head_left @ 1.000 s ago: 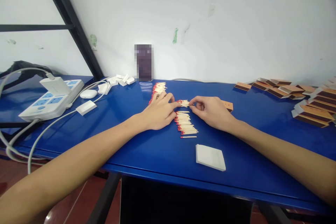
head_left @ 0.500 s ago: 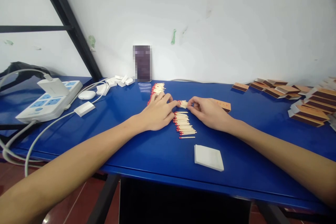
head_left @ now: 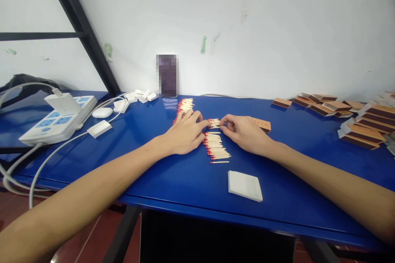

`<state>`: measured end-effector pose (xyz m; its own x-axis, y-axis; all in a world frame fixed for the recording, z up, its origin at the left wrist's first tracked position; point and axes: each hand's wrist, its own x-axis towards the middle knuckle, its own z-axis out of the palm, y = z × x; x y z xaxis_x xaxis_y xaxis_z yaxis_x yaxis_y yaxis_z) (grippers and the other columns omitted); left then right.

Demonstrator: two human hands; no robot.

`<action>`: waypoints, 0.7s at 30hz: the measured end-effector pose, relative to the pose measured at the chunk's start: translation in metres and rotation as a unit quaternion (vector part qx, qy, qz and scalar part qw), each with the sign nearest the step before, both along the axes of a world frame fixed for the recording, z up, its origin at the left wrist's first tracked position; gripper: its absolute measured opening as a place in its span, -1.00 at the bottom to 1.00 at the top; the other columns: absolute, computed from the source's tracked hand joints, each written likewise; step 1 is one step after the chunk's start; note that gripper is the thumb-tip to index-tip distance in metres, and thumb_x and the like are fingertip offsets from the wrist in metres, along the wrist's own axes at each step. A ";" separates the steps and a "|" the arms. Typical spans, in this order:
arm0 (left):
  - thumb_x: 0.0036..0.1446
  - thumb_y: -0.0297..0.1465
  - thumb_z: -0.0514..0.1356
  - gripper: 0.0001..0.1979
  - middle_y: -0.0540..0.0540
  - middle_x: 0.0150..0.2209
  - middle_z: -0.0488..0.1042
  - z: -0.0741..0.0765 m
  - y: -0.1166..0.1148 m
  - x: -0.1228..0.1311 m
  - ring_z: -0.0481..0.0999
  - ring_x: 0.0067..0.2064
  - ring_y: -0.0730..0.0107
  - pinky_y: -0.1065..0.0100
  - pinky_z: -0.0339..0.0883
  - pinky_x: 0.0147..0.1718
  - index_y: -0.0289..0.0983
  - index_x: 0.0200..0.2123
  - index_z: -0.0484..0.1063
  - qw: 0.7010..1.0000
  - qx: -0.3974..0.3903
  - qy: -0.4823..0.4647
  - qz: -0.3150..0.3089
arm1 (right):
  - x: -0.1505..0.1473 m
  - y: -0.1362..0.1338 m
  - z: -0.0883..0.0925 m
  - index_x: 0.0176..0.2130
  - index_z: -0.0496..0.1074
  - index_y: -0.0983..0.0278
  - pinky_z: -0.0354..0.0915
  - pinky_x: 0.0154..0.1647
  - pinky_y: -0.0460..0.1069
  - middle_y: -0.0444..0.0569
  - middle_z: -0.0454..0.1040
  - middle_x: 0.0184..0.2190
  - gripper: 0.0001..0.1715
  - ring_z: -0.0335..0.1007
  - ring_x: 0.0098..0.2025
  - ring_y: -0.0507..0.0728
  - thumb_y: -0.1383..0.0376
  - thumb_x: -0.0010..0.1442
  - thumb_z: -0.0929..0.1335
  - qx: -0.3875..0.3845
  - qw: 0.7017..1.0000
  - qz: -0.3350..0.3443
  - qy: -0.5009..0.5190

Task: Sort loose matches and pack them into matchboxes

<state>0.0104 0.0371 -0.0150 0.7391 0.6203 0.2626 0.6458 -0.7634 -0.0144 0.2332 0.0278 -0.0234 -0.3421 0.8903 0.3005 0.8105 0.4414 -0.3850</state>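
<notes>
A small bunch of red-headed matches [head_left: 214, 123] lies between my two hands on the blue table. My left hand [head_left: 186, 133] rests palm down with its fingers apart, one fingertip touching the red heads. From the other side my right hand [head_left: 243, 131] pinches at the pale ends with thumb and forefinger. Nearer me is a row of matches [head_left: 215, 146], with a single match [head_left: 219, 162] apart from it. More matches [head_left: 186, 105] are heaped behind my left hand, which partly hides them. An orange matchbox [head_left: 262, 124] sits behind my right hand.
A white matchbox tray [head_left: 245, 185] lies near the front edge. Several matchboxes [head_left: 364, 131] are piled at the right. White trays [head_left: 143, 95], a power strip [head_left: 58, 119], cables and a white case [head_left: 102, 112] occupy the left. A blurred-out phone-shaped object [head_left: 168, 76] leans on the wall.
The bunch of matches between my hands has shifted slightly. Both hands stay in nearly the same place and pose.
</notes>
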 end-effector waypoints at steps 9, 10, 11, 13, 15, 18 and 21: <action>0.26 -0.40 -0.03 -0.62 -0.19 -0.06 0.32 -0.001 0.000 0.000 0.27 -0.01 0.09 -0.01 0.12 0.03 -0.22 0.11 0.36 1.000 0.010 0.003 -0.003 | -0.001 -0.001 0.000 -0.35 0.35 0.25 0.06 -0.44 -0.04 -0.19 0.28 -0.61 -0.85 0.18 -0.56 0.03 0.27 0.22 0.25 0.000 1.000 0.013 0.000; 0.26 -0.40 -0.03 -0.62 -0.19 -0.06 0.32 -0.001 0.000 0.000 0.27 -0.01 0.09 -0.01 0.12 0.04 -0.22 0.10 0.36 1.000 0.009 0.002 -0.003 | 0.000 -0.002 -0.001 -0.36 0.35 0.25 0.06 -0.45 -0.05 -0.20 0.26 -0.61 -0.85 0.17 -0.57 0.03 0.26 0.22 0.25 -0.001 1.000 0.018 0.006; 0.26 -0.40 -0.03 -0.62 -0.19 -0.06 0.32 -0.001 0.001 0.000 0.27 -0.01 0.09 -0.01 0.12 0.04 -0.22 0.10 0.37 1.000 0.007 0.002 -0.002 | 0.000 -0.002 -0.001 -0.36 0.35 0.25 0.06 -0.45 -0.05 -0.21 0.25 -0.62 -0.85 0.16 -0.57 0.02 0.26 0.21 0.26 -0.002 1.000 0.022 0.010; 0.26 -0.41 -0.03 -0.61 -0.18 -0.06 0.31 -0.001 0.001 0.000 0.27 0.00 0.10 -0.02 0.11 0.05 -0.22 0.10 0.37 1.000 0.004 0.001 0.000 | 0.001 -0.003 -0.001 -0.36 0.36 0.25 0.06 -0.46 -0.05 -0.22 0.23 -0.62 -0.85 0.15 -0.57 0.02 0.25 0.21 0.27 -0.003 0.999 0.032 0.016; 0.25 -0.41 -0.03 -0.61 -0.18 -0.06 0.32 0.000 0.000 0.000 0.27 0.00 0.10 -0.02 0.11 0.05 -0.21 0.10 0.37 1.000 0.006 0.002 0.003 | 0.001 -0.003 -0.001 -0.35 0.38 0.25 0.05 -0.46 -0.05 -0.23 0.22 -0.63 -0.83 0.13 -0.58 0.02 0.24 0.22 0.27 -0.005 0.999 0.046 0.018; 0.25 -0.41 -0.02 -0.61 -0.19 -0.06 0.32 0.001 -0.001 0.000 0.27 0.00 0.09 -0.02 0.11 0.05 -0.22 0.10 0.38 1.000 0.014 0.005 0.001 | 0.001 -0.004 -0.001 -0.34 0.42 0.25 0.05 -0.47 -0.05 -0.23 0.20 -0.65 -0.78 0.11 -0.58 0.01 0.22 0.25 0.26 -0.005 0.997 0.070 0.027; 0.25 -0.42 -0.02 -0.61 -0.18 -0.06 0.32 0.001 -0.001 0.000 0.27 0.00 0.09 -0.01 0.12 0.03 -0.20 0.10 0.37 1.000 0.011 0.006 -0.001 | 0.002 -0.004 -0.001 -0.34 0.45 0.26 0.08 -0.46 -0.05 -0.22 0.23 -0.64 -0.76 0.13 -0.58 0.01 0.22 0.25 0.26 0.017 0.997 0.048 0.053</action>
<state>0.0105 0.0360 -0.0140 0.7428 0.6133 0.2684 0.6446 -0.7635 -0.0391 0.2347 0.0234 -0.0243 -0.3901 0.8435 0.3692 0.7193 0.5295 -0.4497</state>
